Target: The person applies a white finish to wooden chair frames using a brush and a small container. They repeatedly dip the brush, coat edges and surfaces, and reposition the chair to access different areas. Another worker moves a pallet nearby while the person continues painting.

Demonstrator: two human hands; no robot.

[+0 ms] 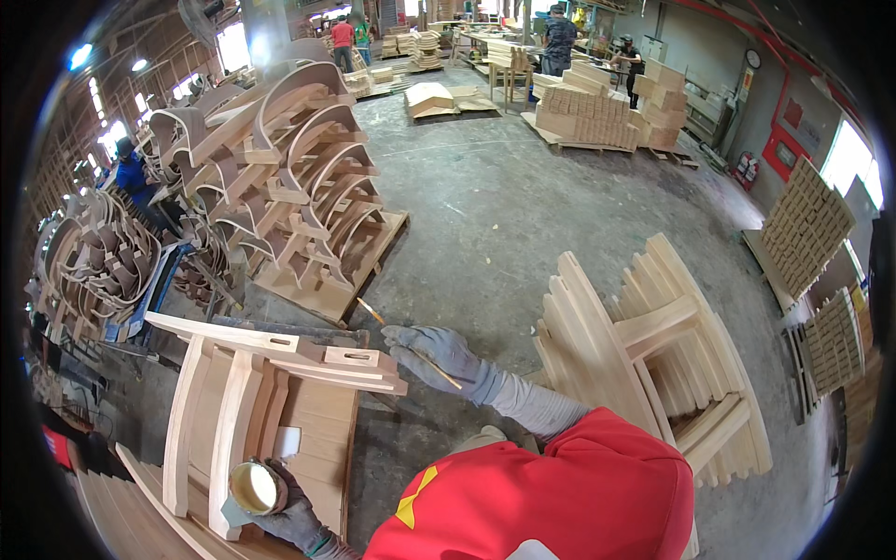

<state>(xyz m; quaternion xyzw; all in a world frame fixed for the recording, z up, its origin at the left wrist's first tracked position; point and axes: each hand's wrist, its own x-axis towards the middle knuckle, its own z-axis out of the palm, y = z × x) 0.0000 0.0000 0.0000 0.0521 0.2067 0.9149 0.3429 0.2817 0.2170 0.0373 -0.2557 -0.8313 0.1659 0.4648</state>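
Note:
My left hand (297, 515), gloved in grey, is wrapped round a small round pot (259, 487) of cream-coloured liquid at the lower left. A thin wooden stick (436, 369) runs slantwise through my right hand (434, 355), also gloved, its far end pointing up and left. Just left of that hand lies a pale wooden frame (241, 401) with curved bars. Its top rail (308, 350) has oblong slots cut in it, and the rail's right end is close to my right fingers. The pot is beside the frame's lower bars.
Nested wooden frames (644, 355) are stacked at my right. Curved wooden parts (299, 168) rise high on a pallet (373, 257) ahead left. Farther off are wood stacks (588, 117) on pallets, a fire extinguisher (747, 168) and several people. Concrete floor (467, 205) lies between the stacks.

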